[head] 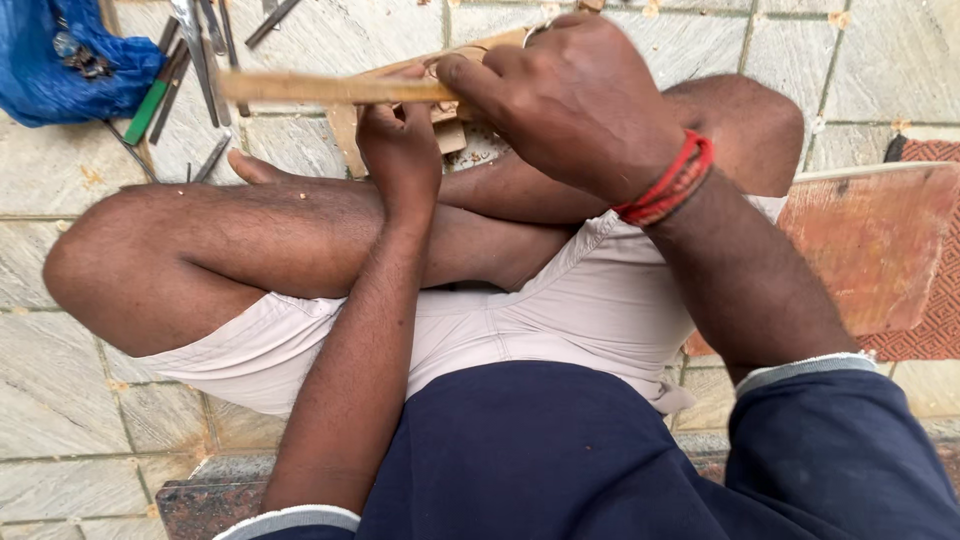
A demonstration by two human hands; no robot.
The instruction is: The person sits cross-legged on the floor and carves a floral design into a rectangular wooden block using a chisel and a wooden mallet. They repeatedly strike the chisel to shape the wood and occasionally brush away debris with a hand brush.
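Right hand: my right hand is curled tight, fingers closed around the wooden stick, which lies level across the view.
Left hand: my left hand sits just under the stick, fingers folded on the carved wooden piece, I think; the grip is partly hidden.
Wooden piece: above my crossed legs, over the stone floor.
Nearby: metal chisels and blue cloth, upper left.
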